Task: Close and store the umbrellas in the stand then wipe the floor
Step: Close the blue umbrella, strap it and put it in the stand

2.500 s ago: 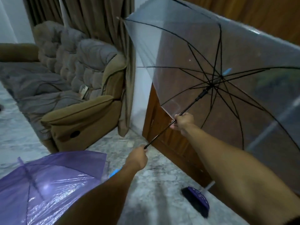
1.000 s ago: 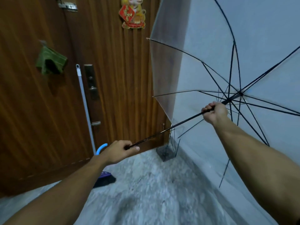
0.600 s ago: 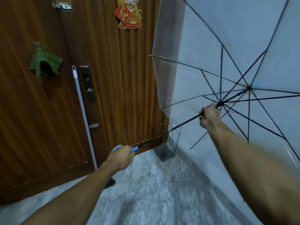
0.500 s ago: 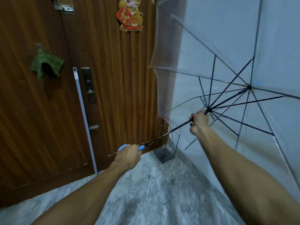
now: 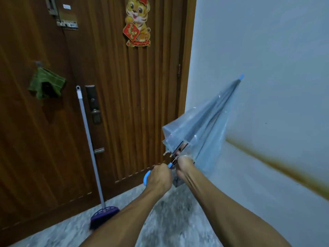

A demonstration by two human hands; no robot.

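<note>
Near the door's [image 5: 124, 104] right edge, the left hand [image 5: 159, 177] is gripping the blue handle of the folded clear umbrella [image 5: 201, 127]; the right hand [image 5: 185, 164] is clamping its shaft, tip pointing at the wall [image 5: 267, 50]. Floor [image 5: 169, 220] lying open below.

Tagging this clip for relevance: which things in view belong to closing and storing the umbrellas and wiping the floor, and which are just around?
Part of the job:
clear umbrella, collapsed, tip up
left hand on its blue handle
right hand at the canopy's open end
marble floor

Just around:
tiger decoration
green cloth hung on the door
broom leaning against the door
door lock
</note>
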